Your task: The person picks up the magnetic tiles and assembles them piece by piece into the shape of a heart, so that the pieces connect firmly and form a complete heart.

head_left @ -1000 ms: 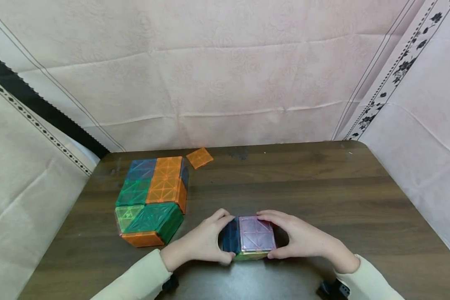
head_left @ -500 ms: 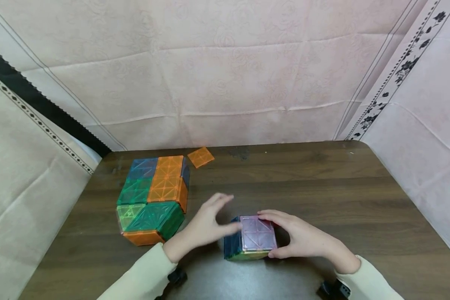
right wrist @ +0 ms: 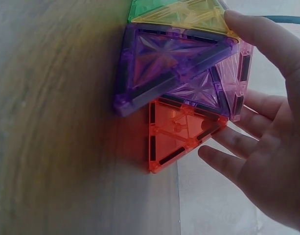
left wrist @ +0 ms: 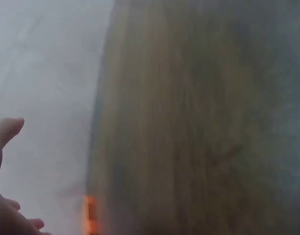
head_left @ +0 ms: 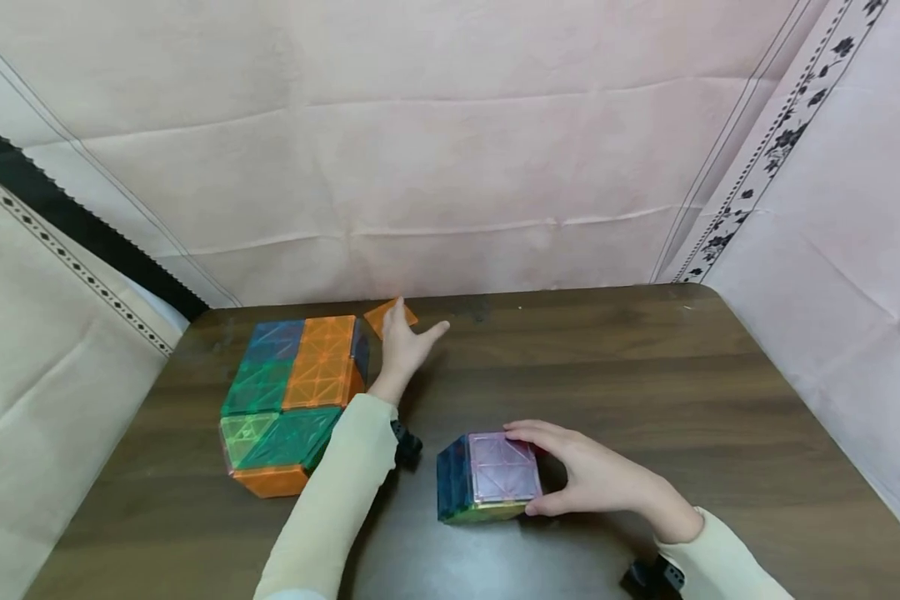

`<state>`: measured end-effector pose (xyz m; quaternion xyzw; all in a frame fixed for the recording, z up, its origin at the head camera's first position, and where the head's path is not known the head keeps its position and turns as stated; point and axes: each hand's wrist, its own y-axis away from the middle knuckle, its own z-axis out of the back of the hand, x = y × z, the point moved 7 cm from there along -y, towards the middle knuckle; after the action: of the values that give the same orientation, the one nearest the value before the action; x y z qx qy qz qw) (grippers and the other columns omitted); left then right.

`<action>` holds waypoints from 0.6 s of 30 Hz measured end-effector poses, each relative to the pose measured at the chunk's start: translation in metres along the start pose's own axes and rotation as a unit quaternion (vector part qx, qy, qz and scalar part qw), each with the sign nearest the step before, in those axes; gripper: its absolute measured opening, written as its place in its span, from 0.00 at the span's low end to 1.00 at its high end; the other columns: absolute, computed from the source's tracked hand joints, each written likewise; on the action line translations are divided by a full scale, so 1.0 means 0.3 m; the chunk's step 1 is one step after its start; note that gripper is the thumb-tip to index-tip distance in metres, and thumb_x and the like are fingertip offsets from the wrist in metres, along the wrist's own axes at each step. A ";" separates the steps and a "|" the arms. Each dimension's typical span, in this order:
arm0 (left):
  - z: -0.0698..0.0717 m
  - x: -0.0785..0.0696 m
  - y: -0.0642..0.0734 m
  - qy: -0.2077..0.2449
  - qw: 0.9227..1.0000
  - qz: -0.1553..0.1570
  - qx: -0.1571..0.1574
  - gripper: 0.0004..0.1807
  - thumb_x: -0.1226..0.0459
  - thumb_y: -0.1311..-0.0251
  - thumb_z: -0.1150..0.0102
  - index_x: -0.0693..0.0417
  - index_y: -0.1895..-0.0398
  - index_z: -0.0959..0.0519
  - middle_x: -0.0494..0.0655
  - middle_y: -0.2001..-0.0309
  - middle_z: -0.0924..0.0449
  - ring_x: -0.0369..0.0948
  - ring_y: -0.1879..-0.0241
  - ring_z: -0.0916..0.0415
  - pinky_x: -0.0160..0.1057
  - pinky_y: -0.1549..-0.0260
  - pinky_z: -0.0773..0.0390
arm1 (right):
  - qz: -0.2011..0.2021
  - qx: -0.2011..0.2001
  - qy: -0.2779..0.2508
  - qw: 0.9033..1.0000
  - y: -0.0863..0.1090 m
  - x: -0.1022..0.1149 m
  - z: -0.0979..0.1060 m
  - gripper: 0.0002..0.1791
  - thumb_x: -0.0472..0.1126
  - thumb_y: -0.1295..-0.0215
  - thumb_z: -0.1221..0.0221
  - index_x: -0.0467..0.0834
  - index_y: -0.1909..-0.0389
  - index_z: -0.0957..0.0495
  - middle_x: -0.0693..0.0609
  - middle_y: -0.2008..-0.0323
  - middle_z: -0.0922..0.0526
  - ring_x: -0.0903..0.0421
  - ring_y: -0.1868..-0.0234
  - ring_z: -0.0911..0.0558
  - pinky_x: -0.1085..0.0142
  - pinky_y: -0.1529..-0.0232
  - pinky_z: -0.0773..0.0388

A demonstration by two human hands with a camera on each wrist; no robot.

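A small block of translucent magnetic tiles stands on the table, with a purple top and a dark blue left side. My right hand holds its right side, thumb at the near corner and fingers at the far one. In the right wrist view, purple, red, pink and yellow tiles of this block show, and the thumb touches the yellow one. My left hand reaches to the far edge, thumb spread, over a loose orange square tile that it partly covers. Whether the fingertips touch that tile is unclear.
A larger magnetic-tile structure in blue, orange and green stands on the left of the wooden table, close beside the left forearm. A pale cloth hangs beyond the table's far edge. Each wrist wears a black device.
My left hand has let go of the small block's left side and moved away to the far orange tile. The right hand stays on the block.
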<state>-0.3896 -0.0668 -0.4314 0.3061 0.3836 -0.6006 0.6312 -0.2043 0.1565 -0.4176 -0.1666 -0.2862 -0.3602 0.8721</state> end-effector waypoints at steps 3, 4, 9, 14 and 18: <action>0.001 0.038 -0.057 -0.031 0.999 0.008 -0.038 0.51 0.48 0.44 0.35 0.56 0.24 0.52 0.60 0.26 0.55 0.57 0.27 0.59 0.57 0.32 0.49 | -0.010 0.003 -0.003 1.000 0.000 -0.001 -0.003 0.42 0.60 0.46 0.32 0.51 0.32 0.35 0.54 0.32 0.34 0.52 0.34 0.32 0.49 0.40 0.30; 0.008 0.053 -0.073 -0.043 0.998 0.014 -0.051 0.51 0.48 0.44 0.34 0.56 0.24 0.51 0.61 0.26 0.56 0.58 0.27 0.61 0.57 0.31 0.50 | -0.013 0.005 -0.004 1.000 -0.002 -0.001 -0.005 0.42 0.60 0.46 0.32 0.51 0.32 0.35 0.54 0.31 0.35 0.52 0.33 0.32 0.49 0.39 0.31; 0.042 0.120 -0.127 -0.048 0.992 0.067 -0.095 0.51 0.52 0.43 0.35 0.55 0.24 0.54 0.65 0.26 0.64 0.62 0.27 0.64 0.58 0.33 0.47 | -0.022 0.012 -0.010 1.000 -0.006 0.006 -0.012 0.43 0.60 0.45 0.33 0.49 0.31 0.36 0.54 0.30 0.37 0.52 0.32 0.34 0.49 0.38 0.32; 0.036 0.157 -0.158 -0.041 0.990 0.103 -0.082 0.53 0.53 0.41 0.36 0.53 0.23 0.60 0.68 0.26 0.68 0.63 0.27 0.64 0.58 0.33 0.46 | -0.019 0.003 -0.004 1.000 0.002 0.011 -0.005 0.44 0.59 0.45 0.33 0.46 0.31 0.36 0.52 0.30 0.36 0.51 0.32 0.34 0.50 0.38 0.32; 0.003 0.156 -0.173 -0.102 0.990 0.093 -0.043 0.51 0.52 0.41 0.37 0.59 0.24 0.57 0.71 0.27 0.60 0.64 0.28 0.62 0.57 0.32 0.49 | -0.014 -0.005 0.010 1.000 0.014 0.006 0.004 0.44 0.59 0.45 0.33 0.43 0.31 0.36 0.51 0.31 0.36 0.51 0.32 0.34 0.51 0.38 0.32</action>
<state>-0.4417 -0.0969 -0.4669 0.2501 0.3126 -0.5508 0.7324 -0.2006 0.1591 -0.4159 -0.1636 -0.2783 -0.3751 0.8690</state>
